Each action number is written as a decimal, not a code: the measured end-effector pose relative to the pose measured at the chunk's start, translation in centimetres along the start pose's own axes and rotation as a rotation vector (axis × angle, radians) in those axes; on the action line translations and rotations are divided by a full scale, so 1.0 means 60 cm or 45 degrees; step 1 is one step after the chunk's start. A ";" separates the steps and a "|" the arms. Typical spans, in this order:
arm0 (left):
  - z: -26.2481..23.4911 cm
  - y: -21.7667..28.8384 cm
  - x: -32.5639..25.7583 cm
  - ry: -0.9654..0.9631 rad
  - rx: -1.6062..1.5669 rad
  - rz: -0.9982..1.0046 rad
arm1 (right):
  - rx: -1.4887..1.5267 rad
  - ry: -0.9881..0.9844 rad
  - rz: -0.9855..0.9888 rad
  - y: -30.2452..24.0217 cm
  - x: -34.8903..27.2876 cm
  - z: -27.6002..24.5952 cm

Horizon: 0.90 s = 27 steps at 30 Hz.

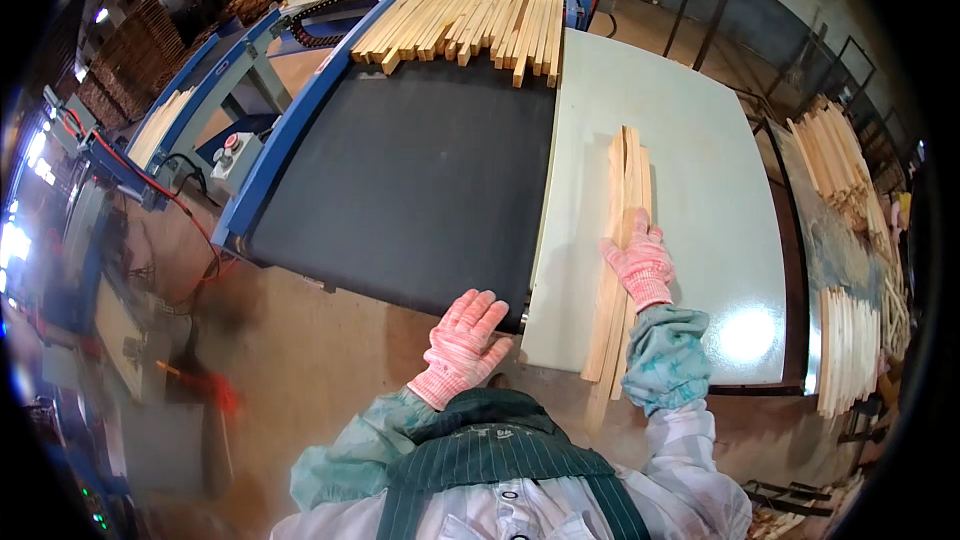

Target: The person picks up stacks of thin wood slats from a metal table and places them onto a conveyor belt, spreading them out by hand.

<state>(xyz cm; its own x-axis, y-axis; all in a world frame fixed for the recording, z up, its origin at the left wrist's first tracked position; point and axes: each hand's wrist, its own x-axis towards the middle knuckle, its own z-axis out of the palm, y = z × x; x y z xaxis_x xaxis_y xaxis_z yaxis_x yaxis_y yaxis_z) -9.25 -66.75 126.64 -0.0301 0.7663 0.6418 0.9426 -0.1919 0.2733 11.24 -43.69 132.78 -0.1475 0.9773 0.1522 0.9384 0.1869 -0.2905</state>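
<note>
My right hand [641, 258], in a pink knit glove, grips a small bundle of long wooden strips [627, 175] lying on a pale metal table [712, 180]. The strips point away from me, and their near ends stick out past the table's front edge. My left hand [462, 340], gloved alike, is empty at the near edge of a black conveyor belt [420, 170], its fingers stretched out. Across the belt's far end lies a row of wooden strips [470, 25] side by side, their near ends uneven.
A blue rail [300, 125] runs along the belt's left side, with a control box bearing a red button [234, 145] beside it. More strips are stacked on the right, in a far pile [835, 155] and a near pile [848, 350]. Blue machinery stands at the left.
</note>
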 end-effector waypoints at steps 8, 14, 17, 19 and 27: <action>-0.092 0.120 -0.122 -0.145 0.097 -0.098 | 0.083 -0.056 0.000 -0.042 -0.125 -0.046; -0.114 0.086 -0.198 -0.204 -0.024 -0.231 | 0.074 -0.034 0.048 -0.091 -0.086 -0.065; -0.105 0.107 -0.294 -0.262 -0.061 -0.484 | 0.071 -0.081 0.011 -0.074 -0.085 -0.070; -0.097 0.105 -0.348 -0.357 -0.078 -0.561 | 0.076 -0.096 0.026 -0.063 -0.077 -0.075; -0.083 0.118 -0.420 -0.767 -0.134 -0.467 | 0.330 0.001 0.010 0.039 -0.148 -0.052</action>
<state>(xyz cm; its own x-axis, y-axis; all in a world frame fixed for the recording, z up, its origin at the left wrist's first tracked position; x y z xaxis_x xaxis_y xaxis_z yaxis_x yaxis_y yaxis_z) -3.47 -90.50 115.97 -0.1215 0.9926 -0.0038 0.8690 0.1082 0.4829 15.76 -52.25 133.71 -0.1399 0.9788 0.1497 0.8282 0.1985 -0.5241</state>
